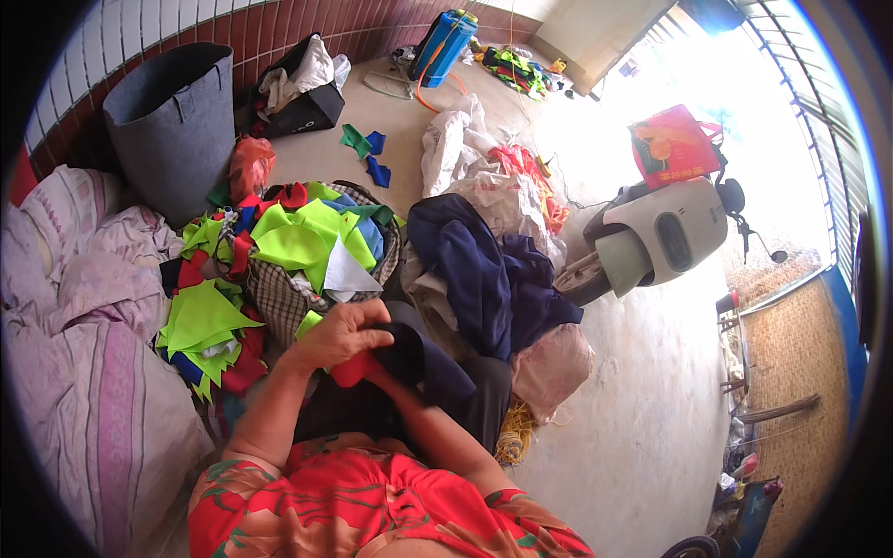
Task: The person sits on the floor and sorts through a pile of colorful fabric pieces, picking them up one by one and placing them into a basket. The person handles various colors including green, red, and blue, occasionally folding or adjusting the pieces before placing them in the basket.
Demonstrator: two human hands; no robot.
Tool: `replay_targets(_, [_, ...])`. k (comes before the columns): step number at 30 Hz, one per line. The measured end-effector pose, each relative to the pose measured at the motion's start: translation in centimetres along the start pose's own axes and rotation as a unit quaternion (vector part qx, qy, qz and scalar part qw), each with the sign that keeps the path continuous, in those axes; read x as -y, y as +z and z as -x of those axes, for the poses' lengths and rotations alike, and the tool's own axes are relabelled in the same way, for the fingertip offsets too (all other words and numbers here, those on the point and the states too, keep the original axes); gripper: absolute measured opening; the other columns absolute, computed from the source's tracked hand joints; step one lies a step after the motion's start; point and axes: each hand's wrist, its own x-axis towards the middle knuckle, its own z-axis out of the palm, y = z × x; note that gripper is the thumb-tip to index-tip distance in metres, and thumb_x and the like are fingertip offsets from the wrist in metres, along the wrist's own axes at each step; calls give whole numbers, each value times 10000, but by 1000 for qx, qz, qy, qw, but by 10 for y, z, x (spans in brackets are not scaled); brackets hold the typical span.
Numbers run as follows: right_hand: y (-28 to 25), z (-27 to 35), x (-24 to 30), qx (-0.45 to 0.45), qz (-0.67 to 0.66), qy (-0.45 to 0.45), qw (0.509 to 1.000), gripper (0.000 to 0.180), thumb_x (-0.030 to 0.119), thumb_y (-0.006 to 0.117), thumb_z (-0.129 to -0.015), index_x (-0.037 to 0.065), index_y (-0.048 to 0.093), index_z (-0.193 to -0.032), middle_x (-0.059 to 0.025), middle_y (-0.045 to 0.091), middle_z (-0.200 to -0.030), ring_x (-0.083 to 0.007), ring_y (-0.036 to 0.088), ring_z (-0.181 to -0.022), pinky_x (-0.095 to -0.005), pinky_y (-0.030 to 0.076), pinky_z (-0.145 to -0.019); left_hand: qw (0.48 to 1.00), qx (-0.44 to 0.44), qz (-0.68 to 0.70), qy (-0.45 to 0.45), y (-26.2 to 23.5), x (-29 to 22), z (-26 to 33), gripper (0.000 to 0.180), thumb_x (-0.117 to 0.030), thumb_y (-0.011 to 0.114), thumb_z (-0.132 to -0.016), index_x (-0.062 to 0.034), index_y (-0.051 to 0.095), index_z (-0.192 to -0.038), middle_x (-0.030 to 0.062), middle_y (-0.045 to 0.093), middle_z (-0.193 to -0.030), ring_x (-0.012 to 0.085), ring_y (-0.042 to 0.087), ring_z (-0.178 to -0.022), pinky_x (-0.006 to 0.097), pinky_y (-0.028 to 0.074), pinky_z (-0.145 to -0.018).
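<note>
My left hand (342, 333) is closed on a dark navy piece of fabric (423, 358) held over my lap, with a red piece (353, 370) showing just under the fingers. My right hand is hidden beneath the navy fabric; only its forearm (437, 428) shows, running up toward the cloth. Directly ahead of my hands stands a checked bag (279, 298) heaped with lime green, blue and white fabric cut-outs (307, 237). More green and red pieces (205, 325) lie piled to the left of my left hand.
A pink patterned sack (84, 372) fills the left. A grey felt bin (177, 121) and a black bag (302, 93) stand by the brick wall. Navy cloth (484, 270) and white plastic sacks (465, 149) lie ahead right. A scooter (651, 232) is parked at right.
</note>
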Motion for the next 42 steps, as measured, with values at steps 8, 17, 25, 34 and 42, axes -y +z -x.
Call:
replay_targets(8, [-6,-28,47,47,11,43,998,398,-99,492,-688,36,519,-1061,-141,625,-916,-280,636,-879,-308,482,-769,686,-629,99,352,-114,-57,43,214,-246,646,-862,-60,549,-896,19,583,-865,129,567,-712,281,495,-646])
replay_targets(17, [-8,-25,41,47,7,54,997,406,-89,508,-669,35,511,-1056,-161,617,-919,-310,621,-888,-323,478,-772,848,-465,-14,256,-30,-51,-7,183,-186,596,-896,-51,579,-1017,-24,581,-954,67,515,-834,239,441,-733])
replay_targets(25, [-2,-20,38,49,-16,66,996,328,90,637,-777,64,528,-1085,-56,610,-915,-171,593,-854,-263,456,-766,933,323,-159,23,38,9,-6,181,-185,634,-844,-38,567,-924,59,598,-710,134,558,-649,277,427,-638])
replay_targets(34, [-10,-27,49,43,-16,49,998,417,-89,486,-708,47,522,-1101,-131,623,-917,-245,630,-872,-309,475,-777,813,-518,-30,263,-77,-50,20,183,-125,634,-861,-34,640,-1020,-9,621,-930,70,556,-826,206,431,-797])
replay_targets(42, [-9,-30,52,43,-23,61,997,389,-111,475,-690,31,521,-1049,-145,623,-930,-260,630,-880,-299,475,-773,692,-634,-71,338,-73,-79,7,177,-109,625,-866,1,650,-1003,3,625,-907,70,531,-800,211,432,-746])
